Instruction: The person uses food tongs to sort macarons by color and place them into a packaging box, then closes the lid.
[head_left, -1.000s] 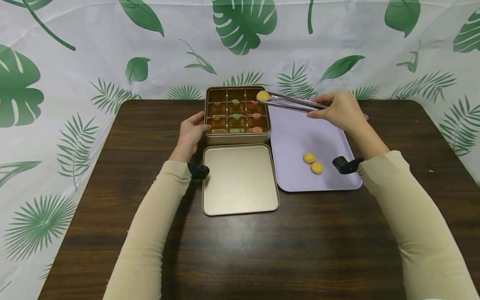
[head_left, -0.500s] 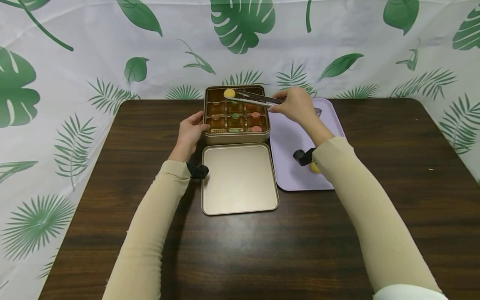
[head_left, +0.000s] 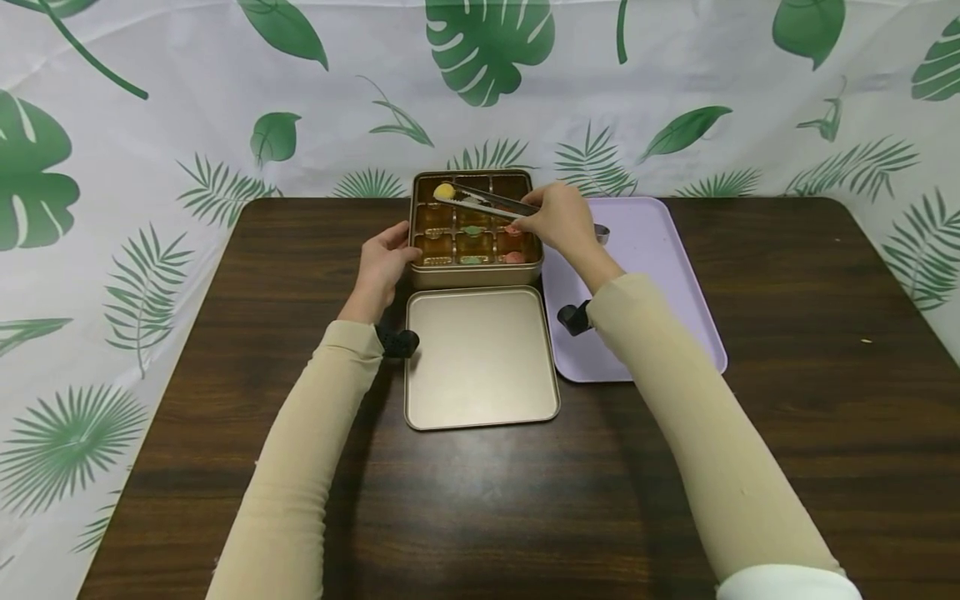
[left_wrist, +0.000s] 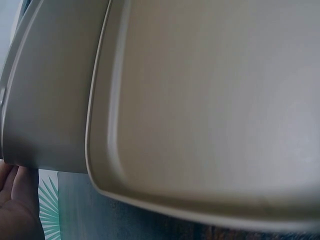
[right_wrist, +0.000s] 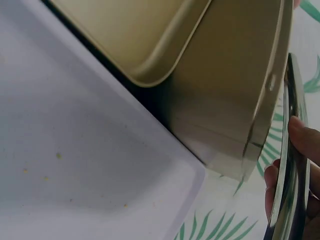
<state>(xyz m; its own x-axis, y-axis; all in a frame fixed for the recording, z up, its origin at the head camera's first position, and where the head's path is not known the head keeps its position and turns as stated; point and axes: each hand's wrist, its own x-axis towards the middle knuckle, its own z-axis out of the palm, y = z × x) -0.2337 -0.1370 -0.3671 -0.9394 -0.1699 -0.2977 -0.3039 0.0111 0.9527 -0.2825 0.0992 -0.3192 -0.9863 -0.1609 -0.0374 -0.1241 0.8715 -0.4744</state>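
Note:
In the head view, a square gold tin (head_left: pixel 476 277) with a divided insert stands at the back of the table. My left hand (head_left: pixel 381 262) holds its left side, thumb at the rim; in the left wrist view that hand (left_wrist: pixel 20 202) meets the tin's wall. My right hand (head_left: pixel 561 218) grips metal tongs (head_left: pixel 487 208), whose tips hold a round yellow cookie-like piece (head_left: pixel 444 192) at the back-left compartment. Green pieces (head_left: pixel 472 231) and red pieces (head_left: pixel 513 257) show in the middle and right columns. The tongs (right_wrist: pixel 289 165) also cross the right wrist view.
The tin's gold lid (head_left: pixel 482 358) lies flat in front of it. To the right is a lilac tray (head_left: pixel 667 258), partly under my right forearm; small crumbs (right_wrist: pixel 59 156) dot its surface. A leaf-patterned cloth (head_left: pixel 585 83) hangs behind the dark wooden table (head_left: pixel 480 508).
My right hand has carried the yellow piece in the tongs leftward across the tin, then lower at its back-left compartment. The forearm now hides the two yellow pieces on the tray. My left hand stays put.

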